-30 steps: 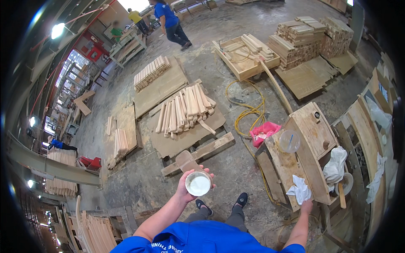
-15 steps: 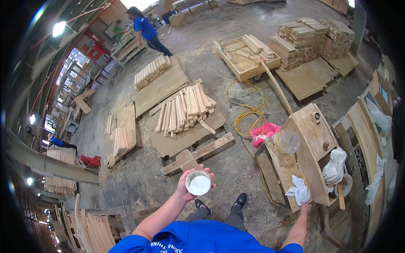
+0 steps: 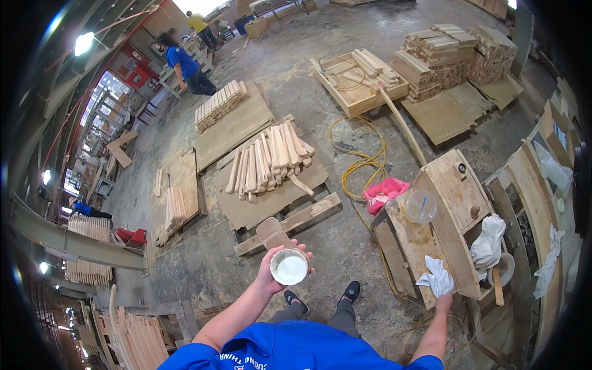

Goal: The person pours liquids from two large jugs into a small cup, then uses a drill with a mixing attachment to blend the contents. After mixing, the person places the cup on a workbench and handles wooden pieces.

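My left hand (image 3: 266,271) is wrapped round a round tub (image 3: 290,267) with white stuff inside. A flat brown paddle-like piece (image 3: 272,234) juts out beyond the tub, held in the same hand. Off to the right, my right hand (image 3: 444,301) is closed at the near edge of a crumpled white cloth (image 3: 436,277). That cloth lies on the end of a wooden bench (image 3: 414,237); the fingertips are partly hidden.
A clear plastic cup (image 3: 422,206) and a pink bag (image 3: 385,195) are by the bench. Beside it sits a bowl (image 3: 504,270) with a wooden-handled tool. Shaped wood pieces (image 3: 269,161) are piled on cardboard ahead. A yellow hose (image 3: 365,165) coils across the floor. Other people work far left.
My right hand has shifted slightly up onto the cloth's edge. My left hand holds the tub as before. A co-worker in blue has moved left and bent lower; someone in yellow now shows behind.
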Tool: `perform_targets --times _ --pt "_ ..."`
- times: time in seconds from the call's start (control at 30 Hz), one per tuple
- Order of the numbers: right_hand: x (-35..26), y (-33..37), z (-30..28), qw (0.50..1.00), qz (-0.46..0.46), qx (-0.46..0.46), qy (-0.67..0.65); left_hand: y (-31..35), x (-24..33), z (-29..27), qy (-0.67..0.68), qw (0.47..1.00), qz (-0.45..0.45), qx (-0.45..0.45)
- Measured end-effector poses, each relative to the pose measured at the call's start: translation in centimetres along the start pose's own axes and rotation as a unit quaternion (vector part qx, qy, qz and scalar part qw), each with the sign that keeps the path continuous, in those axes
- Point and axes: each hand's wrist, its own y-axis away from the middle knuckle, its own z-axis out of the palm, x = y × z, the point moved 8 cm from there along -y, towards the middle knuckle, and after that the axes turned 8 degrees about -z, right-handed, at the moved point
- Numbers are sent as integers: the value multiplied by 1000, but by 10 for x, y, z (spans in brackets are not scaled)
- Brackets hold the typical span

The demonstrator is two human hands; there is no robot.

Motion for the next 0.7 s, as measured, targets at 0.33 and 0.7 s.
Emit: perform_targets --times 0.33,0.7 --pt "1 -2 2 983 -13 -60 175 1 1 3 -13 1000 1 -5" --pt "-15 4 -16 985 -26 37 168 2 -3 2 -9 1000 0 -8"
